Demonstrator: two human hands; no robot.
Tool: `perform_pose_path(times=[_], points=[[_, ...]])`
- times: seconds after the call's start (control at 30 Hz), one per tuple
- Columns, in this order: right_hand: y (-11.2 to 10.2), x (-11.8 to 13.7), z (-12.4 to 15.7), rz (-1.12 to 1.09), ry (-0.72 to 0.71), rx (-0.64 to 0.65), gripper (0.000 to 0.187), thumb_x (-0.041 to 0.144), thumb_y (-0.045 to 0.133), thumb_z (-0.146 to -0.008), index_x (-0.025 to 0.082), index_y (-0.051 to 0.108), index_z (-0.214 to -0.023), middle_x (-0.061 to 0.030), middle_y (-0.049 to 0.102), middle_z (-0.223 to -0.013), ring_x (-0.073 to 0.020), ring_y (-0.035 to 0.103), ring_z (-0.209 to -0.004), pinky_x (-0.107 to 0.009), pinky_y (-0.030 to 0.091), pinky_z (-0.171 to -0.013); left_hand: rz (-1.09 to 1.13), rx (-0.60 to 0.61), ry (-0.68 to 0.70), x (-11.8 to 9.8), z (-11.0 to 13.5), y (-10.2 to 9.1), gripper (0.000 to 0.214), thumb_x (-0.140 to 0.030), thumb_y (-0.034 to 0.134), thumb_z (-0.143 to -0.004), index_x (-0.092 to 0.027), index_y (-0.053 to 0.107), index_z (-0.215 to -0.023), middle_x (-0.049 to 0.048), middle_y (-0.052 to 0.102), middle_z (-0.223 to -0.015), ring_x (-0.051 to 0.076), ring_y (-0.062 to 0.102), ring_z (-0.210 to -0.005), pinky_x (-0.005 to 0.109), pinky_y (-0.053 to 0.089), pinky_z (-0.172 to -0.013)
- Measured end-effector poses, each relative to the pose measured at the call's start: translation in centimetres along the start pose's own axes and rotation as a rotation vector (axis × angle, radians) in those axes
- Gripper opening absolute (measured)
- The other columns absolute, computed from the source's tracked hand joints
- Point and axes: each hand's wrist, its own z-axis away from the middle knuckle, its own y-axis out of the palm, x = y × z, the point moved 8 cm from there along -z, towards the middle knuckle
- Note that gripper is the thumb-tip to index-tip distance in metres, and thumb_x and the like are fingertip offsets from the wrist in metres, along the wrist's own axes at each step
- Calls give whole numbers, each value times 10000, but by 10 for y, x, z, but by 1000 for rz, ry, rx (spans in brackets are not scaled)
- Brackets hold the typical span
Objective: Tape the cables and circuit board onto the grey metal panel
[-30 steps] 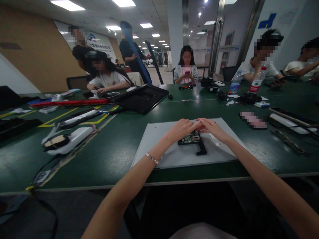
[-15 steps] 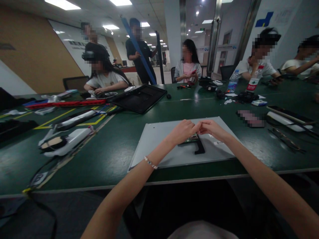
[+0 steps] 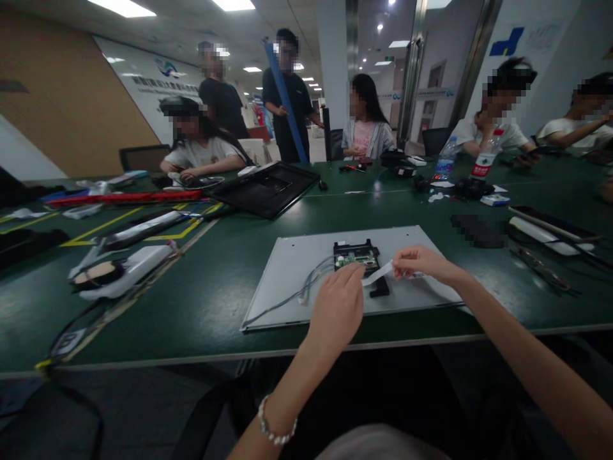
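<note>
A grey metal panel [image 3: 297, 268] lies flat on the green table in front of me. On it sits a small green circuit board [image 3: 355, 257] in a black frame, with thin wires [image 3: 306, 291] trailing to the left. A white flat ribbon strip [image 3: 378, 273] stretches between my two hands. My left hand [image 3: 338, 305] hovers just below the board, fingers curled, pinching the strip's near end. My right hand [image 3: 421, 263] pinches the strip's other end, right of the board.
A black monitor shell [image 3: 271, 186] lies further back. White and red parts [image 3: 124, 268] lie on the left by yellow tape lines. Bottles [image 3: 483, 158], cables and tools clutter the right. Several people sit or stand around the table's far side.
My hands, joined over the board before, have pulled apart and toward me. The board, wires and a white strip stretched between my hands now show. The standing people moved right.
</note>
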Motion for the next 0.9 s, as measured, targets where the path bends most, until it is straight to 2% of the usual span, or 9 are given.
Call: perform_pose_path(times=[0.13,0.27,0.37,0.43,0.53,0.63,0.7,0.8,0.9], points=[[5,-4,7,21,8,-17,322,492,674,-793,172,660,-761,-41,715,-744,-142,658,-684,-251,455,-585,96,1,-54,-24,6,31,372,-202,408,-961,-155,510,-1316,118,561,-1374,212,515,-1274,400,439,-1067],[6,-6,7,38,-14,-27,339,513,669,-779,175,644,-771,-40,718,-758,-144,663,-682,-256,466,-600,55,84,-106,-31,6,59,383,-249,427,-961,-136,511,-1317,132,535,-1402,255,480,-1312,452,418,-1082],[7,-6,7,68,-39,-19,320,497,644,-794,176,636,-787,-41,716,-777,-144,660,-690,-254,459,-608,28,113,-104,-30,8,64,379,-275,421,-969,-150,519,-1313,123,514,-1426,265,440,-1348,464,397,-1096],[7,-7,6,121,-53,-27,287,465,605,-820,181,633,-784,-22,689,-713,-146,642,-649,-258,447,-585,11,106,-98,-29,9,62,381,-283,416,-972,-156,516,-1317,120,503,-1435,263,414,-1366,467,385,-1104],[2,1,9,314,-124,-156,246,401,543,-857,198,648,-765,1,629,-625,-163,606,-612,-290,454,-591,-5,91,-103,-29,10,59,379,-292,426,-967,-163,518,-1311,129,500,-1426,263,434,-1347,464,391,-1094],[-3,24,24,597,-290,-433,243,359,509,-888,216,675,-782,-58,672,-797,-220,632,-775,-376,502,-734,-1,77,-106,-29,10,57,382,-282,443,-954,-174,511,-1315,140,527,-1379,263,495,-1279,457,418,-1062],[6,38,36,758,-389,-532,246,328,477,-912,224,699,-897,-106,678,-1013,-268,628,-962,-450,497,-871,6,66,-101,-29,11,56,388,-277,452,-948,-181,502,-1321,143,541,-1350,266,510,-1252,457,431,-1042],[32,44,47,919,-471,-458,313,298,438,-938,249,668,-1143,-104,610,-1285,-295,523,-1239,-521,399,-1065,9,63,-96,-29,12,57,397,-269,459,-943,-176,493,-1327,144,539,-1347,268,516,-1232,454,430,-1036],[52,32,51,972,-442,-323,385,331,419,-961,256,589,-1298,-81,589,-1352,-280,464,-1326,-534,324,-1142,5,75,-104,-29,12,59,412,-251,442,-948,-167,471,-1351,143,530,-1359,262,524,-1219,448,420,-1044]])
